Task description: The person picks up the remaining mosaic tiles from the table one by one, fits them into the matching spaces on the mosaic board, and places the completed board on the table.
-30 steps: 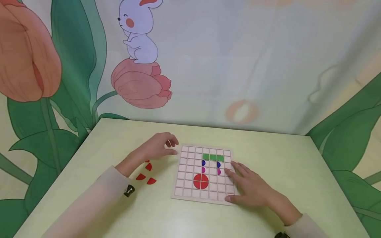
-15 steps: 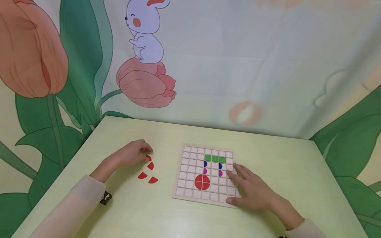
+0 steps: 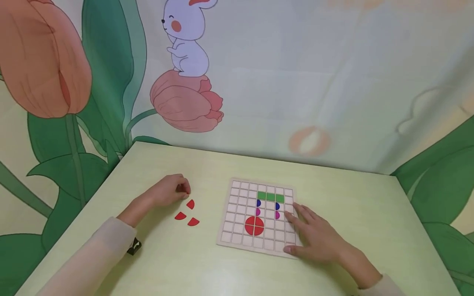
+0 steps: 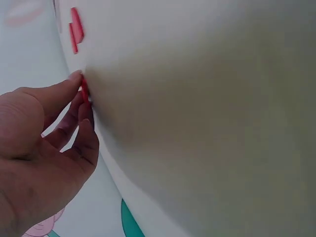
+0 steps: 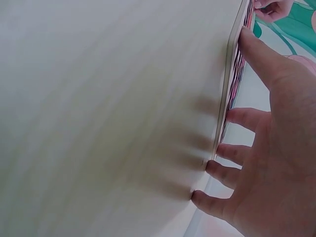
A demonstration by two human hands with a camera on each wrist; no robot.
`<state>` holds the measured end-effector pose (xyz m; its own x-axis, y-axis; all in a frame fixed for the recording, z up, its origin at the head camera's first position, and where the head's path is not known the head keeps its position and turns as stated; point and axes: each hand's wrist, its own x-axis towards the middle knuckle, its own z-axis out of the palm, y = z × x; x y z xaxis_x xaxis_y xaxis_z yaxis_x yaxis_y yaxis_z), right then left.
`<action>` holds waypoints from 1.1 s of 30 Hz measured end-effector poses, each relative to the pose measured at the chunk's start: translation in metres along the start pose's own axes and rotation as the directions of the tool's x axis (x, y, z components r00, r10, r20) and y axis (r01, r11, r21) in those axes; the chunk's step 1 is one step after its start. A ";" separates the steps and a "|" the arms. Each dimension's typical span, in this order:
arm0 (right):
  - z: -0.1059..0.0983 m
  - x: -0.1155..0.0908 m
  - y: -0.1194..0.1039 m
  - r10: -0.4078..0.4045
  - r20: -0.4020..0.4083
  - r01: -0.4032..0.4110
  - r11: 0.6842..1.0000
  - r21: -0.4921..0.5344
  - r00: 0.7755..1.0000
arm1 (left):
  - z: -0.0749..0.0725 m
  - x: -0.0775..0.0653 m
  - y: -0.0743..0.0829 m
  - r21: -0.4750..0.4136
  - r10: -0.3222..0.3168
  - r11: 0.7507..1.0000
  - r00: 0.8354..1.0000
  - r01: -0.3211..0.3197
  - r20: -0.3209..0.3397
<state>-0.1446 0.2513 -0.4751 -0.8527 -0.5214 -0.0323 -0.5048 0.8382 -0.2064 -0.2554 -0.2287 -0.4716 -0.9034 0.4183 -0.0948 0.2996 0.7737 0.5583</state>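
Note:
My left hand (image 3: 168, 191) pinches a red quarter-circle piece (image 4: 85, 90) between thumb and fingertips, low over the table; in the head view the hand mostly hides it. Just in front of it lie three more red quarter-circle pieces (image 3: 193, 222). To the right is a wooden grid board (image 3: 232, 236). On it are a red circle (image 3: 249, 222) made of quarter pieces, a row of green squares (image 3: 270, 197), two blue half circles (image 3: 277, 206) and two magenta half circles (image 3: 277, 215). My right hand (image 3: 318, 238) rests with spread fingers on the board's right edge.
The pale yellow-green table (image 3: 344, 197) runs back to a curtain (image 3: 259, 102) printed with a rabbit and tulips. A black clip-like object (image 3: 134, 246) sits at the left sleeve's cuff.
My left hand has moved left from beside the board to the red pieces and picked up the farthest one. My right hand stays on the board's edge. The head view has shifted slightly.

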 end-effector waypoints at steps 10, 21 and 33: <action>0.002 0.001 0.003 0.003 0.012 -0.003 0.999 0.033 1.000 | 0.001 0.000 -0.006 -0.011 -0.038 0.999 0.999 0.038 0.000; 0.008 0.001 0.007 0.015 -0.001 -0.015 1.000 0.011 1.000 | -0.001 0.011 0.017 -0.118 -0.023 0.993 1.000 0.023 -0.002; 0.006 0.001 0.004 0.020 0.008 -0.020 1.000 0.004 1.000 | 0.005 0.034 0.072 -0.136 0.139 0.981 0.990 -0.141 -0.030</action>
<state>-0.1464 0.2533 -0.4818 -0.8616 -0.5057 -0.0441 -0.4870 0.8480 -0.2093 -0.2631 -0.1565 -0.4383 -0.8621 0.5067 0.0085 0.3797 0.6347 0.6730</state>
